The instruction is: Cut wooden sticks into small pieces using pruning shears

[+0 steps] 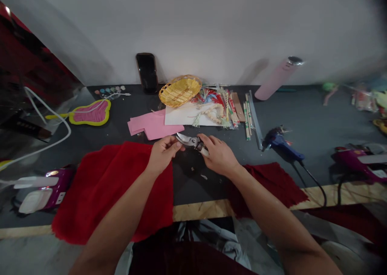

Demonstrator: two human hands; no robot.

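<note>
My right hand [219, 153] is wrapped round the handles of a pair of pruning shears [190, 141], whose blades point left. Close by the blade tips, my left hand [165, 153] is closed in a pinch; whatever lies between its fingers is too small or hidden to make out. Both hands are above the dark tabletop. Just beyond them lie pink sheets [151, 123] and a white sheet [181, 115]. A bright red cloth [121, 186] spreads under my left forearm, and a darker red cloth [276, 184] lies near my right forearm.
A yellow woven basket [179, 90] and straw-like trimmings [214, 111] lie at the back. A phone [147, 72] leans on the wall. The pink bottle [276, 79] and blue glue gun [282, 146] are rightward; a yellow-edged pink fan-shaped piece [92, 113] is leftward.
</note>
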